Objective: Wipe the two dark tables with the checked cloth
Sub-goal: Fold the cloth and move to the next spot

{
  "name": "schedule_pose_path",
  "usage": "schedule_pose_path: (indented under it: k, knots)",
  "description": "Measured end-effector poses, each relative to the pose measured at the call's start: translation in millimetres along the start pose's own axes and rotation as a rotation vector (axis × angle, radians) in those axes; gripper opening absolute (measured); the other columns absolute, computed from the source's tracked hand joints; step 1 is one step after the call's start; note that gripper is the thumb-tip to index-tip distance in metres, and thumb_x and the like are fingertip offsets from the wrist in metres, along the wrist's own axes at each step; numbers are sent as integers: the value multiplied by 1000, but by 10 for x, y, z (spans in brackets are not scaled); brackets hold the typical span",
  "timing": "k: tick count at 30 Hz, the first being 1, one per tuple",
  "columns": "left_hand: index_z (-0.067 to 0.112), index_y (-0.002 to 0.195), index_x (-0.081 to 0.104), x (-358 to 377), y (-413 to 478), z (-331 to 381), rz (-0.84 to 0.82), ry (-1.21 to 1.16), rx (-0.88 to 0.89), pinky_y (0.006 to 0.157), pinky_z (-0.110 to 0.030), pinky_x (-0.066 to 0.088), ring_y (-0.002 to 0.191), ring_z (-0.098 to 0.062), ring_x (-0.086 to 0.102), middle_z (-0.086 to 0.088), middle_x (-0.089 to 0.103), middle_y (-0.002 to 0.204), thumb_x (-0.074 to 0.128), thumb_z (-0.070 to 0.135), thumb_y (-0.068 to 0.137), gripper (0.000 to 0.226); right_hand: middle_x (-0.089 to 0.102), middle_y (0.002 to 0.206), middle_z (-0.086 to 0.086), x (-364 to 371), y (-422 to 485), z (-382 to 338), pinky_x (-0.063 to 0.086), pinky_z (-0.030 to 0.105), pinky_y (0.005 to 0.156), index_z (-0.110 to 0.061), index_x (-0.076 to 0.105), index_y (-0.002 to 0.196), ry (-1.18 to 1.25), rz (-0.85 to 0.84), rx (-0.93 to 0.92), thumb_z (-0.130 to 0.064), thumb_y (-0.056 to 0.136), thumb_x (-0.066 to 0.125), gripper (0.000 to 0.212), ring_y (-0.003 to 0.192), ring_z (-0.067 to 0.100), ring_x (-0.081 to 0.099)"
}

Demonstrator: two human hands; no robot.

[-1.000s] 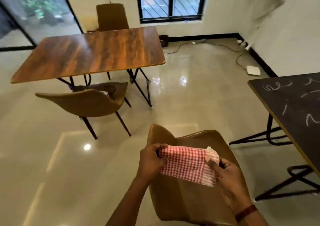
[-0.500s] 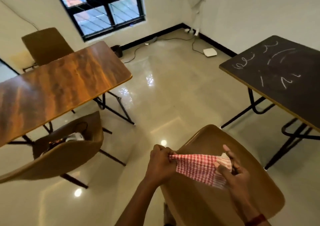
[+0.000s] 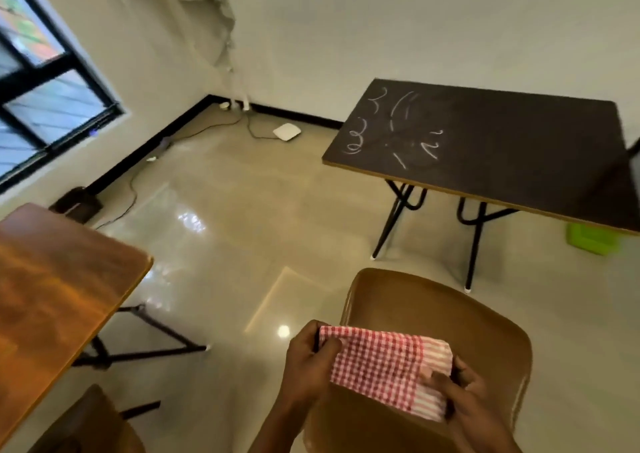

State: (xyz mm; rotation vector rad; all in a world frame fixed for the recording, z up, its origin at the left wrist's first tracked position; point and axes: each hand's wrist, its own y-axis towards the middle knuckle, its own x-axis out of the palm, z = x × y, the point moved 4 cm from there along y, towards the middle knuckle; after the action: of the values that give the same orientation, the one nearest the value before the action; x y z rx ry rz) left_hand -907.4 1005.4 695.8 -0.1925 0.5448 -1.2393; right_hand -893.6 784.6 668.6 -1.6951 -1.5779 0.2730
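A folded red-and-white checked cloth [image 3: 384, 366] is stretched between both hands low in the view, over a brown chair. My left hand [image 3: 308, 359] pinches its left edge; my right hand [image 3: 457, 397] grips its striped right end. A dark table [image 3: 519, 147] with white chalk scribbles on its left part stands at the upper right, well beyond my hands. Only this one dark table is in view.
A brown chair [image 3: 450, 317] sits right under the cloth. A shiny wooden table [image 3: 52, 279] fills the left side, with another chair [image 3: 86, 425] below it. A white device [image 3: 286, 131] and cables lie by the far wall. A green object [image 3: 592, 239] sits under the dark table.
The view has swung right: the wooden table slid to the left and the dark table moved fully into view. Both hands keep holding the cloth over the chair.
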Motion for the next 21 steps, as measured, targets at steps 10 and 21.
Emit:
schedule_pose_path:
  k: [10, 21]
  knots:
    - [27, 101, 64, -800, 528, 153, -211, -69, 56, 61, -14, 47, 82, -3, 68, 12, 71, 94, 58, 29, 95, 8, 75, 81, 9, 949, -321, 296, 57, 30, 50, -9, 63, 99, 162, 147, -228, -25, 7, 98, 100, 71, 25, 72]
    - [29, 112, 53, -1385, 1109, 569, -299, -31, 196, 54, -12, 51, 78, -3, 68, 11, 66, 100, 45, 32, 101, 14, 66, 118, 13, 1983, -198, 359, 60, 42, 70, -14, 53, 132, 725, 95, -399, -9, 75, 59, 58, 91, 27, 71]
